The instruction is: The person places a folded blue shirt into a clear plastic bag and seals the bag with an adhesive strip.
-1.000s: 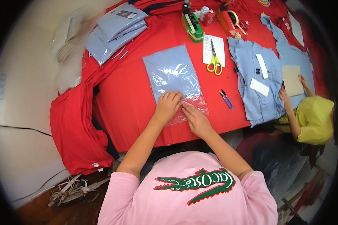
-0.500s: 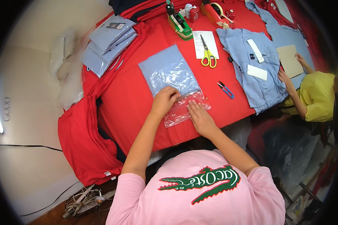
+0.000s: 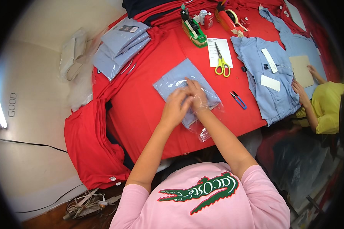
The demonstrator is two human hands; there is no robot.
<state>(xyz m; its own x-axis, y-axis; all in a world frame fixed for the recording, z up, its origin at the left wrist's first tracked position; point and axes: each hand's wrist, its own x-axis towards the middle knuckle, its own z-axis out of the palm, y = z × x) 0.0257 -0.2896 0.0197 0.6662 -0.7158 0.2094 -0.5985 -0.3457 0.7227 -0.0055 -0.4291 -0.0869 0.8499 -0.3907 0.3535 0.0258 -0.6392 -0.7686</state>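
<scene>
Bagged shirt (image 3: 179,82), pale blue, flat in clear plastic mid red table (image 3: 141,103), both hands on near end, left hand (image 3: 174,108) curled pressing, right hand (image 3: 197,95) fingers spread flat on bag, scissors (image 3: 221,63) and snips (image 3: 237,100) right, tape dispenser (image 3: 193,28) behind, bagged stack (image 3: 120,45) far left.

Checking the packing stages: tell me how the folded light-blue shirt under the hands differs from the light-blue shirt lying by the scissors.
The folded light-blue shirt in its clear plastic bag is a compact rectangle; the unfolded light-blue shirt lies spread flat, uncovered. The left hand and right hand press on the bagged one; the spread one carries two white card tags and only another person's hand at its edge. Both lie on the red tablecloth.
</scene>
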